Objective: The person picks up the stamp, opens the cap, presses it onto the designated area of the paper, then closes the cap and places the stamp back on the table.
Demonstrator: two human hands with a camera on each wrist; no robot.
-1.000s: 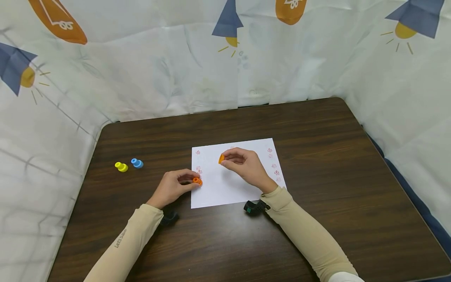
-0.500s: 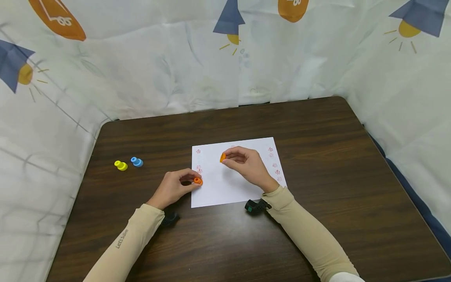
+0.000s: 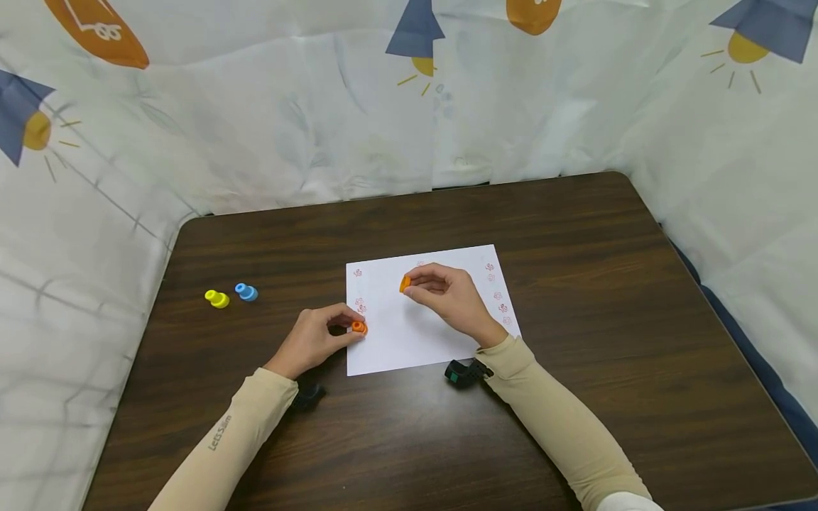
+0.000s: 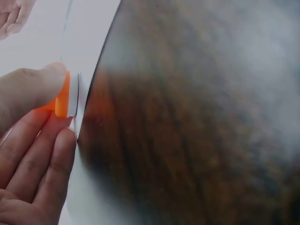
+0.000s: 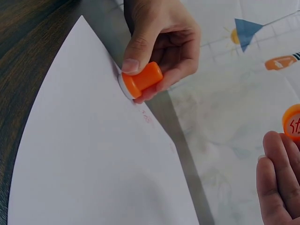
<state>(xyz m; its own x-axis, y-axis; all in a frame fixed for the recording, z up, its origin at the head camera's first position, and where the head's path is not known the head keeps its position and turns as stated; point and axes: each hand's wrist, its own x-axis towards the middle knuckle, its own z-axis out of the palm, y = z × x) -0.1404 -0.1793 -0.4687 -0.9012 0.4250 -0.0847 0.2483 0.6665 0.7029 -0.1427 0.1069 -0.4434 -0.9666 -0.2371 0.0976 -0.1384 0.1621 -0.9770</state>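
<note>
My left hand (image 3: pixel 317 338) pinches a small orange stamp (image 3: pixel 359 328) at the left edge of a white sheet of paper (image 3: pixel 409 348). The left wrist view shows the pale base of this stamp (image 4: pixel 73 96) right at the paper, thumb on one side and fingers on the other. Above the middle of the sheet, my right hand (image 3: pixel 450 298) pinches a round orange cap (image 3: pixel 405 284) between thumb and fingertips. A red mark shows on the pale face of that cap (image 5: pixel 294 125) in the right wrist view. Small red prints (image 3: pixel 503 308) line the sheet's sides.
A yellow stamp (image 3: pixel 217 299) and a blue stamp (image 3: pixel 246 292) lie on the dark wooden table (image 3: pixel 607 284), left of the paper. A white printed curtain (image 3: pixel 543 106) hangs behind the table and along its sides.
Both hands stay in place, the left with the stamp at the paper's edge and the right with the cap. Only the head view shifts slightly.
</note>
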